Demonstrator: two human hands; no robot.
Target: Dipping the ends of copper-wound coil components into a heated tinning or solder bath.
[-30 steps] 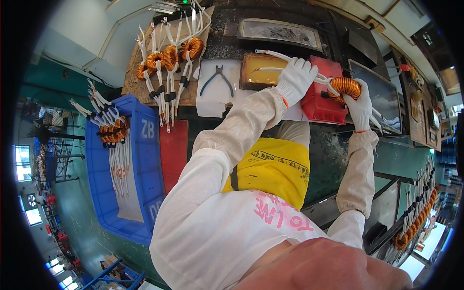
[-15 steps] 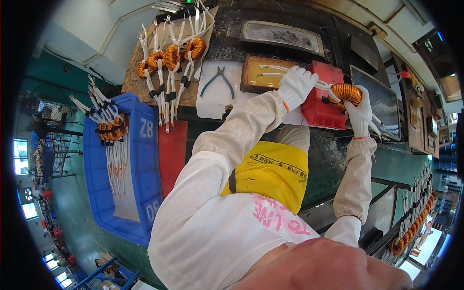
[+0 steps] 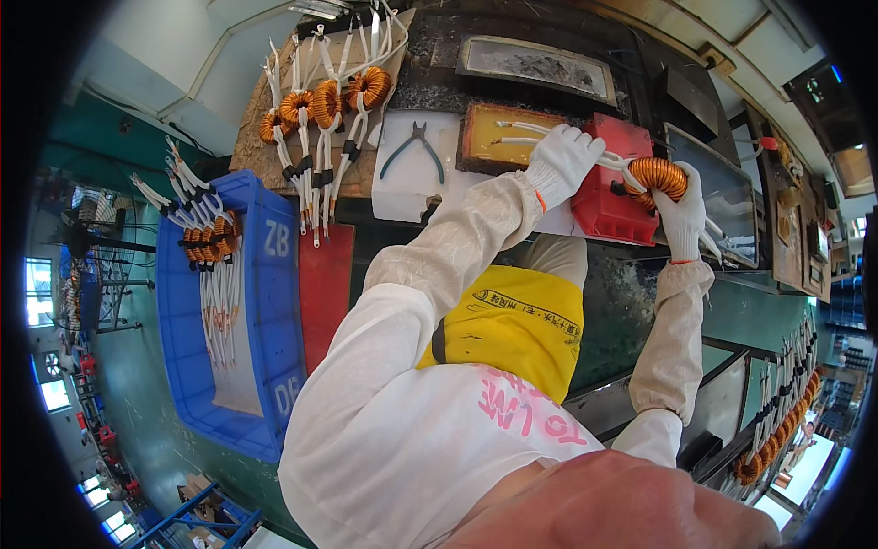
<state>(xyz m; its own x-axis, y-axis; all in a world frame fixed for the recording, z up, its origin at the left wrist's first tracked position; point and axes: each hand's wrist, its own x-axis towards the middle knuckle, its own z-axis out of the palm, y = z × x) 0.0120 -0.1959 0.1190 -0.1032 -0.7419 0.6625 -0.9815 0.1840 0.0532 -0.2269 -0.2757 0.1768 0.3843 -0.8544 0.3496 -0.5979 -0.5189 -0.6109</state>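
Note:
My right hand [image 3: 682, 216], in a white glove, grips a ring-shaped copper coil [image 3: 657, 176] with white sleeved leads, above the right side of a red plastic bin [image 3: 615, 203]. My gloved left hand [image 3: 563, 163] is closed around the white leads [image 3: 519, 134] on the coil's left. Their bare ends stick out past the fingers, over a shallow tray [image 3: 468, 146] with a yellowish surface. Some leads also hang out to the right, below my right hand. Cutting pliers [image 3: 416, 154] with dark green handles lie spread on a white sheet [image 3: 399, 203] left of the tray.
Several finished-looking coils [image 3: 326, 106] lie on a brown board at the back left. A blue crate [image 3: 285, 320] at left holds more coils. A framed tray [image 3: 535, 69] sits behind, a dark-edged glass-like panel [image 3: 727, 197] at right. More coils [image 3: 777, 448] line the far right.
Both hands keep their hold on the coil and its leads, almost still. The whole view has shifted very slightly.

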